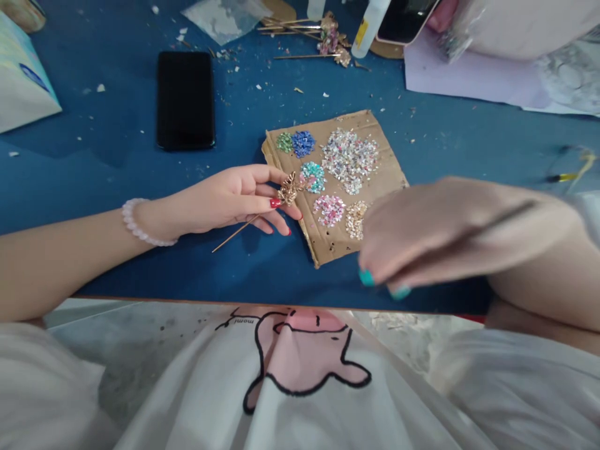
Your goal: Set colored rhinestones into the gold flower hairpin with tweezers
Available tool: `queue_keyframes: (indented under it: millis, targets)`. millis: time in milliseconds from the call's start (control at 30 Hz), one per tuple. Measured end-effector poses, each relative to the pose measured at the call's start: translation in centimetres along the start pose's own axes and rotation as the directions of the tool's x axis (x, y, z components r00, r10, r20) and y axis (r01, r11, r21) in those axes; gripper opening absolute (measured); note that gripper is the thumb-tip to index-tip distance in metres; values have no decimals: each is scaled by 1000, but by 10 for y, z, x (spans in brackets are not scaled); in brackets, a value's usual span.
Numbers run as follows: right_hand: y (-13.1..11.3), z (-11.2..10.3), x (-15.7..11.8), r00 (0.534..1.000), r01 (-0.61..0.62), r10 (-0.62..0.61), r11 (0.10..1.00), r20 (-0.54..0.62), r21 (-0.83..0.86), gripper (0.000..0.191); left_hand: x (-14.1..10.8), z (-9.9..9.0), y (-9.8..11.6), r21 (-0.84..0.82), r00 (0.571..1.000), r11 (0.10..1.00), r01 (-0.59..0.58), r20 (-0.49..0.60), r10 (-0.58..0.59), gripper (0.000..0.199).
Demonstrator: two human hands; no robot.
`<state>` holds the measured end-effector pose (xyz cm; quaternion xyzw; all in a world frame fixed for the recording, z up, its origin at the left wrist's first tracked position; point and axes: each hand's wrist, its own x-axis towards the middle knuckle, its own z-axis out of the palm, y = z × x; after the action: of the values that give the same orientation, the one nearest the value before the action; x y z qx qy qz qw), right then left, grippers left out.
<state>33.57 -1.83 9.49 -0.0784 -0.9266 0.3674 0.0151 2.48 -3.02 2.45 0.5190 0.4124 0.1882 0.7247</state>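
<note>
My left hand (248, 200) holds a gold-coloured metal flower ornament (289, 189) between its fingers, at the left edge of a brown cardboard piece (300, 212). A thin stick (234, 234) slants down from that hand. My right hand (450, 231), blurred by motion, hangs over the cardboard's lower right corner with its fingers curled down; whether it pinches something is hidden. On the cardboard lie small piles of sequins or stones: green (284, 142), blue (303, 144), teal (312, 177), silvery (349, 155), pink (329, 210) and gold (356, 219).
A black phone (185, 101) lies left of the cardboard on the blue table (117, 156). Finished-looking hairpins (330, 39), a bottle (370, 28) and a plastic bag (225, 19) are at the back. A tissue box (25, 81) stands far left, lilac paper (469, 75) at back right.
</note>
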Motion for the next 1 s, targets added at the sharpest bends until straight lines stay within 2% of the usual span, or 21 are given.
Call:
queue_keyframes:
  millis: [67, 133, 233, 433, 633, 800, 1000]
  targets:
    - [18, -10, 7, 998, 17, -17, 1000, -54, -1, 25, 0, 0, -1, -2, 1000, 1000, 4, 3, -4, 35]
    - [33, -11, 11, 987, -59, 50, 997, -152, -51, 33, 0, -1, -1, -7, 1000, 1000, 1, 11, -1, 34]
    - [46, -6, 10, 969, -161, 148, 986, -197, -52, 36, 0, -1, -1, -22, 999, 1000, -12, 33, 12, 33]
    - [48, 0, 11, 971, -186, 173, 980, -163, -71, 30, 0, -1, 0, -9, 999, 1000, -5, 32, 5, 31]
    - [52, 0, 13, 974, -191, 176, 976, -142, -101, 28, 0, -1, -1, 5, 1000, 1000, -8, 27, 7, 36]
    - [52, 2, 14, 972, -192, 174, 976, -155, -105, 28, 0, -3, -2, 20, 1000, 1000, -7, 27, 7, 36]
    - [53, 2, 14, 967, -200, 175, 972, -185, -124, 21, -1, -5, -4, 21, 1000, 1000, 9, 21, -10, 46]
